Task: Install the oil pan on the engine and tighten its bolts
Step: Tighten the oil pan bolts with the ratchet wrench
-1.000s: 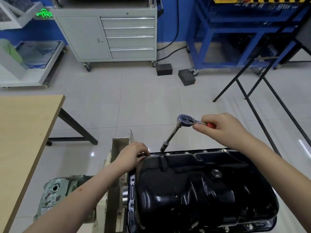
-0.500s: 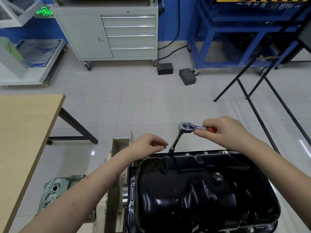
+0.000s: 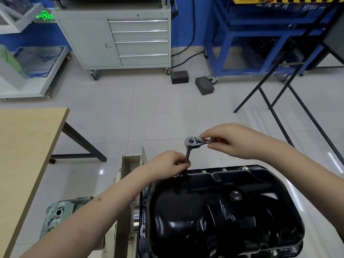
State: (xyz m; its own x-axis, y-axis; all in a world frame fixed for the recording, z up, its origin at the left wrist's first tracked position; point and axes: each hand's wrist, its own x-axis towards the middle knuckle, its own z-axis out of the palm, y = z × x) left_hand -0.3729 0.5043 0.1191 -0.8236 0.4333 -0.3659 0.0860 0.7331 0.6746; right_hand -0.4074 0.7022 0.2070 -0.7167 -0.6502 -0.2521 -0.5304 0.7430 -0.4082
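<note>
Black oil pan (image 3: 223, 207) sits on the engine, flange bolts (image 3: 224, 169) along the far edge. Our right hand (image 3: 234, 141) grasps the ratchet (image 3: 193, 142) handle; our left hand (image 3: 170, 162) pinches its extension bar at the pan's far-left corner.

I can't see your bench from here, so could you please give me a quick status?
Right hand on ratchet handle, left hand pinching its extension. Oil pan seated on engine, socket at far-left flange. Nothing blocking.

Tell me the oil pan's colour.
Glossy black: the oil pan shows plainly in the head view, the only view, with light reflections across its surface.
</note>
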